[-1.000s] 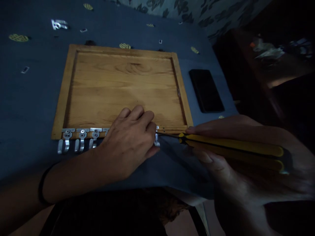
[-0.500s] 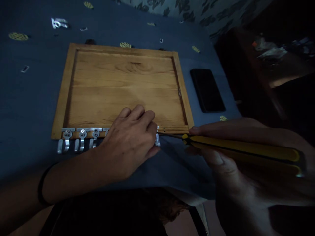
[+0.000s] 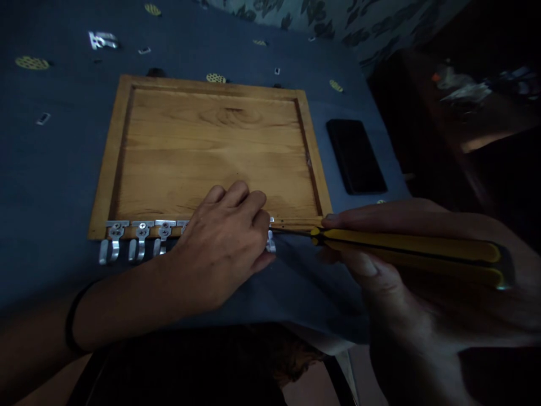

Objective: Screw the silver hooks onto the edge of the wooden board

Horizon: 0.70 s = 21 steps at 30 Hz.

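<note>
A wooden board with a raised frame [image 3: 215,132] lies flat on the blue cloth. Several metal hooks [image 3: 142,239] are fixed in a row along its near edge, at the left. My left hand [image 3: 228,242] is closed at that edge, its curled fingers around another metal hook [image 3: 271,241] of which only a bit shows. In my right hand [image 3: 401,299] is a yellow and black screwdriver [image 3: 406,248]. Its shaft points left to the hook beside my left fingers; the tip is hidden. Small dark holes show on the edge right of my left hand.
To the board's right lies a black phone [image 3: 356,156]. A loose metal hook [image 3: 103,40] rests on the blue tablecloth [image 3: 63,169] at the far left. Beyond the table's right edge is a dark surface with a crumpled plastic bag [image 3: 462,87].
The screwdriver's handle and my right hand have shifted slightly up and to the left. My left hand and the board hold their place.
</note>
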Each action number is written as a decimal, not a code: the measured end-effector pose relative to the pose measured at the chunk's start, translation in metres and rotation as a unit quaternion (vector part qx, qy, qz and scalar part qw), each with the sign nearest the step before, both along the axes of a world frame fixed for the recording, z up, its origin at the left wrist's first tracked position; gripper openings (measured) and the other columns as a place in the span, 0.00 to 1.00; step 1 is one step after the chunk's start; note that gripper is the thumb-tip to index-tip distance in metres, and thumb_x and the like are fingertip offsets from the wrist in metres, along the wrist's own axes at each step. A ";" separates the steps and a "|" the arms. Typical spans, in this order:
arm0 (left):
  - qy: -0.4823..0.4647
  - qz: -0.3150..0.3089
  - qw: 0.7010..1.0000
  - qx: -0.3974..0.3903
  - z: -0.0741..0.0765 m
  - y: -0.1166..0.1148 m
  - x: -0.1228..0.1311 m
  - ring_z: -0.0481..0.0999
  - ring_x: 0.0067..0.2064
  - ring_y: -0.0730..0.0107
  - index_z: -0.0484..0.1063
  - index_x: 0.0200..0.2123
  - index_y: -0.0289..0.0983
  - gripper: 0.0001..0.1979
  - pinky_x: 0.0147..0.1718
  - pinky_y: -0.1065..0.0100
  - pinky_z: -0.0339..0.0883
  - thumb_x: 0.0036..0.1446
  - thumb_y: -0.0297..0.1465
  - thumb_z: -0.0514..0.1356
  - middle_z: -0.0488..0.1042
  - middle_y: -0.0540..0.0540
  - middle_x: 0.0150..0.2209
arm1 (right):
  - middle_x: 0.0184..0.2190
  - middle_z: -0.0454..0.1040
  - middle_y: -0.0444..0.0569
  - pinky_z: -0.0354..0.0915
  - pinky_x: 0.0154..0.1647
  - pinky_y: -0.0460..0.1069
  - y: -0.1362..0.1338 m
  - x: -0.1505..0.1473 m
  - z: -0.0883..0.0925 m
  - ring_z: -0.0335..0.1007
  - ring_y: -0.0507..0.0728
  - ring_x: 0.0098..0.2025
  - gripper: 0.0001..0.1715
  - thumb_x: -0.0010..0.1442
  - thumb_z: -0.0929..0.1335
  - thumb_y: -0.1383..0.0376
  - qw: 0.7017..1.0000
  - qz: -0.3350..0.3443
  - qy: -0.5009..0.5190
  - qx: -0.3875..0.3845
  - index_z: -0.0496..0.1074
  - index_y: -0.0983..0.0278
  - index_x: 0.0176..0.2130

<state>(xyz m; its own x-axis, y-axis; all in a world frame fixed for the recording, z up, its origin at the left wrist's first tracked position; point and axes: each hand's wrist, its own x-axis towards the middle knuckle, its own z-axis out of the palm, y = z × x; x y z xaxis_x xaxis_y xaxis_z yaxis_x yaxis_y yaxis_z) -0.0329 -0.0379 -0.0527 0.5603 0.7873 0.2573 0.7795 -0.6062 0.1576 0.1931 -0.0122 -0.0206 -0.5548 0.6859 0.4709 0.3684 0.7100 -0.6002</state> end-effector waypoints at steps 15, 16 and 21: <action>0.009 -0.002 1.000 -0.008 0.002 0.000 0.000 0.72 0.44 0.51 0.75 0.36 0.33 0.12 0.39 0.56 0.62 0.59 0.37 0.67 0.74 0.41 0.38 | 0.34 0.81 0.40 0.74 0.27 0.50 -0.018 -0.026 0.000 0.77 0.52 0.30 0.17 0.56 0.78 0.70 0.987 -0.143 0.073 0.017 0.75 0.58 0.44; 0.008 -0.003 1.000 -0.009 0.003 0.000 0.000 0.72 0.44 0.51 0.75 0.36 0.33 0.11 0.39 0.56 0.62 0.60 0.36 0.66 0.74 0.41 0.38 | 0.34 0.81 0.40 0.73 0.27 0.51 -0.021 -0.029 0.000 0.77 0.52 0.29 0.15 0.57 0.77 0.69 0.984 -0.168 0.064 0.007 0.76 0.57 0.43; 0.006 0.002 1.000 -0.007 0.002 0.000 0.000 0.72 0.45 0.52 0.75 0.36 0.33 0.11 0.39 0.56 0.62 0.61 0.36 0.65 0.74 0.41 0.37 | 0.33 0.81 0.41 0.70 0.20 0.52 -0.018 -0.028 0.004 0.75 0.54 0.26 0.16 0.57 0.77 0.67 0.993 -0.100 0.000 0.055 0.75 0.55 0.44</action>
<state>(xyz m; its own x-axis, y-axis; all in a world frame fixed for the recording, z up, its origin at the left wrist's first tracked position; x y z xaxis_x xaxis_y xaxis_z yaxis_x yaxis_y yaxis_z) -0.0325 -0.0380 -0.0510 0.5606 0.7928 0.2393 0.7837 -0.6013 0.1561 0.1647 -0.0301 -0.0168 -0.4130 0.7261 0.5498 0.5077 0.6847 -0.5229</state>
